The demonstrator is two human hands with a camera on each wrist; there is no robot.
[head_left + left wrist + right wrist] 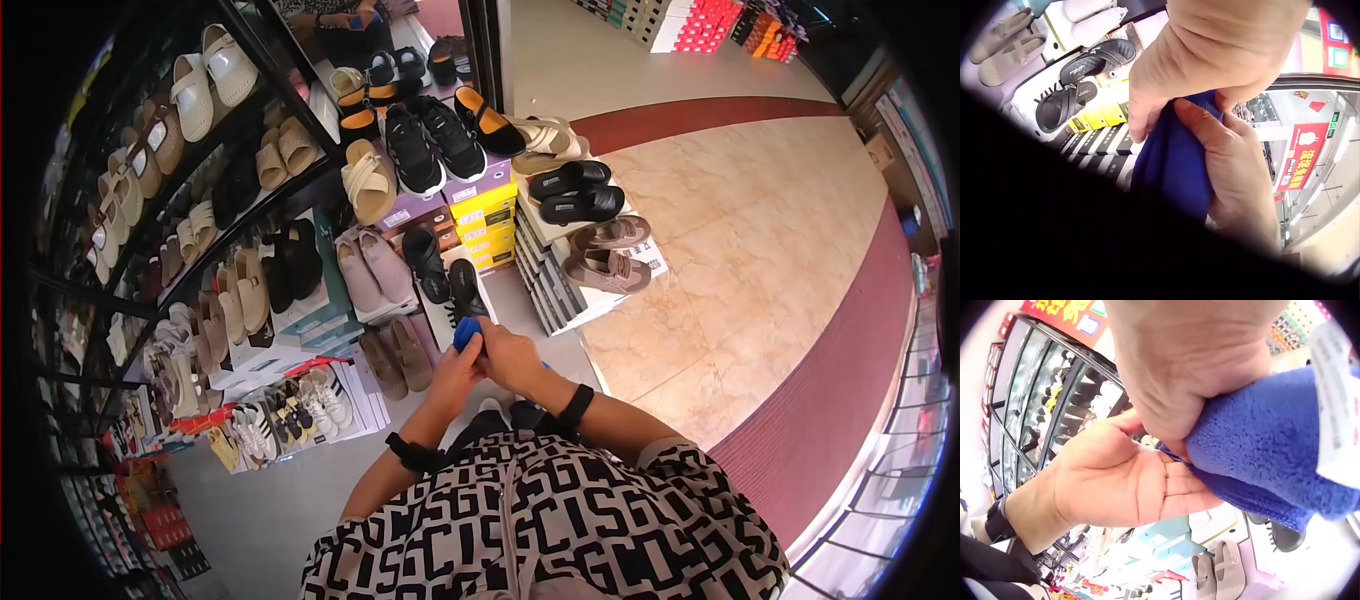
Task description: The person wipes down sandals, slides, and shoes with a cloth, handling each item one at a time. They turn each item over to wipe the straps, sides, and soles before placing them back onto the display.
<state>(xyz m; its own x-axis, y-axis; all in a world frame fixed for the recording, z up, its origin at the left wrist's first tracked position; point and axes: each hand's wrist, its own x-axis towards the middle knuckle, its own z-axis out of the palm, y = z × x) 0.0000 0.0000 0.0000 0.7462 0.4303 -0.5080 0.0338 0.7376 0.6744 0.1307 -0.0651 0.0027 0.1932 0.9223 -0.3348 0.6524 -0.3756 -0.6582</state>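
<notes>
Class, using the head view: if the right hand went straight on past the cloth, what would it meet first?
Beyond the blue cloth, the right hand would probably meet the black sandals; depth is hard to judge.

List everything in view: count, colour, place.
cloth: one, blue, centre
sneakers: two, black, upper centre
slides: two, black, right of the sneakers
casual shoes: two, brown, below the slides
shoeboxes: several, yellow, below the sneakers
other footwear: many, mixed colours, mostly left
shelving: several tiers, black, left
floor tiles: several, tan, right
shirt: one, black and pale, bottom
wristbands: two, black, wrists
left hand: one, bare, holding the cloth
right hand: one, bare, holding the cloth
</notes>
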